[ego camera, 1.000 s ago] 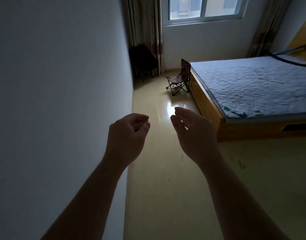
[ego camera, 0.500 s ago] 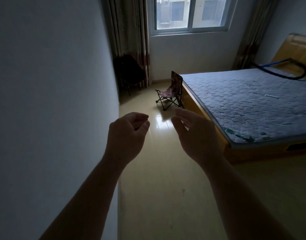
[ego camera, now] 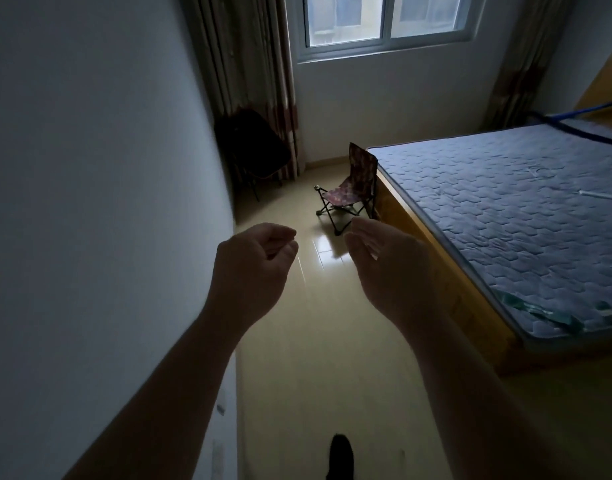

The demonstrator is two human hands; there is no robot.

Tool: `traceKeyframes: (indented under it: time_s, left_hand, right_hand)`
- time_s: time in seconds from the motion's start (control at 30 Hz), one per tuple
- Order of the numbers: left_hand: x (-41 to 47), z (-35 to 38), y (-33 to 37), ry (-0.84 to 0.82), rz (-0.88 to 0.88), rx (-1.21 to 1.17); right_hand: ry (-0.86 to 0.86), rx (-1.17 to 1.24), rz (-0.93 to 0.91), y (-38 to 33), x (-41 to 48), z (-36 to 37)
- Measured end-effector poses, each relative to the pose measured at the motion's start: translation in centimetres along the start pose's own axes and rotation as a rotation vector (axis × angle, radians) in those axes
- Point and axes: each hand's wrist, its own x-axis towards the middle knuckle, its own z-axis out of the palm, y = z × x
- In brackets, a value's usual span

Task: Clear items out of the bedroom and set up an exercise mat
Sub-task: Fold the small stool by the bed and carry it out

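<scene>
A small folding camp chair with patterned fabric stands on the floor beside the bed's far corner. A dark folding chair sits in the corner under the curtain. Both my arms reach forward over the floor. My left hand hangs with fingers loosely curled and holds nothing. My right hand is relaxed with fingers nearly straight, empty, well short of the small chair. No exercise mat is visible.
A white wall runs close along my left. A wooden bed with a bare quilted mattress fills the right. Between them lies a strip of glossy tile floor. A window and curtains are ahead. My dark foot shows below.
I have walked forward along the wall; the small chair and bed appear closer and lower in view. Both hands keep the same pose. My foot has come into view.
</scene>
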Motion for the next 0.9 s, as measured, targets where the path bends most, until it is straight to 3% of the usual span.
traceKeyframes:
  time_s: [0.27, 0.57, 0.9]
  left_hand:
    - [18.4, 2.5, -4.8, 0.038, -0.034, 0.074]
    - [37.2, 9.2, -14.1, 0.047, -0.084, -0.03]
    - [61.4, 14.7, -22.8, -0.055, -0.041, -0.104]
  right_hand:
    - [-0.071, 0.05, -0.02, 6.1, 19.2, 8.3]
    - [-0.084, -0.015, -0.019, 13.5, 35.5, 17.9]
    - [-0.033, -0.091, 0.08, 19.6, 55.1, 27.9]
